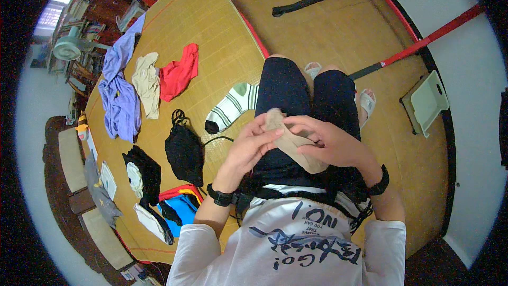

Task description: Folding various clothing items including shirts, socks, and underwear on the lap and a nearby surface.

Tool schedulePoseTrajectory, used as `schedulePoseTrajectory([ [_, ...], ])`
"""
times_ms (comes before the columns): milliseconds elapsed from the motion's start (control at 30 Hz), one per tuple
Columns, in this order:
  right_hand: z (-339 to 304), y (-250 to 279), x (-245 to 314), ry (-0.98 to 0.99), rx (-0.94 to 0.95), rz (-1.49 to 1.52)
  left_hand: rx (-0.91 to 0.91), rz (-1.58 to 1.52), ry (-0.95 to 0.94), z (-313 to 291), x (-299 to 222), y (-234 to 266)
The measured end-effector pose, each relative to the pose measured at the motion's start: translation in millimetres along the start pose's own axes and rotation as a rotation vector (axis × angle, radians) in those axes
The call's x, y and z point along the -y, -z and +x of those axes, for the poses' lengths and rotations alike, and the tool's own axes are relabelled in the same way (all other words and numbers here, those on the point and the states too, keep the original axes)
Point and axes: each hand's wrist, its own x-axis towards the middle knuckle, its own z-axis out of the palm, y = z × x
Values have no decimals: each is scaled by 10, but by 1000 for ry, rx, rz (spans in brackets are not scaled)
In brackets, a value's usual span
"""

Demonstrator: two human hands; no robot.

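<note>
Over my lap, a beige sock (288, 145) is stretched between my two hands. My left hand (254, 145) pinches one side of it between thumb and fingers. On the other side, my right hand (333, 143) grips the edge near the sock's opening, with the fingertips partly inside it. A white sock (233, 107) with dark stripes, a green heel and a black toe lies left of my thigh. Farther left rests a black drawstring bag (184, 151); its cord runs toward my left wrist.
The woven mat (211, 37) holds a purple garment (119, 90), a beige garment (146, 82), a red garment (179, 71), folded black clothes (148, 172) and a blue folded cloth (182, 209). A red metal frame (418, 47) and a pale bin (427, 100) stand on the right.
</note>
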Motion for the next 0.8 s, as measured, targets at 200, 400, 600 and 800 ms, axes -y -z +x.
schedulePoseTrajectory([
  [200, -145, 85, -43, -80, -139, -126, -100, 51, -74, -122, 8, 327],
  [400, -105, 113, -296, -91, -208, -101, -179, 51, -45, -208, 23, 499],
  [600, 8, 60, -352, 53, -362, -330, -261, 121, -49, -226, 14, 433],
  [800, 46, 62, -443, 5, -373, -275, -398, 418, -163, -241, 140, 650],
])
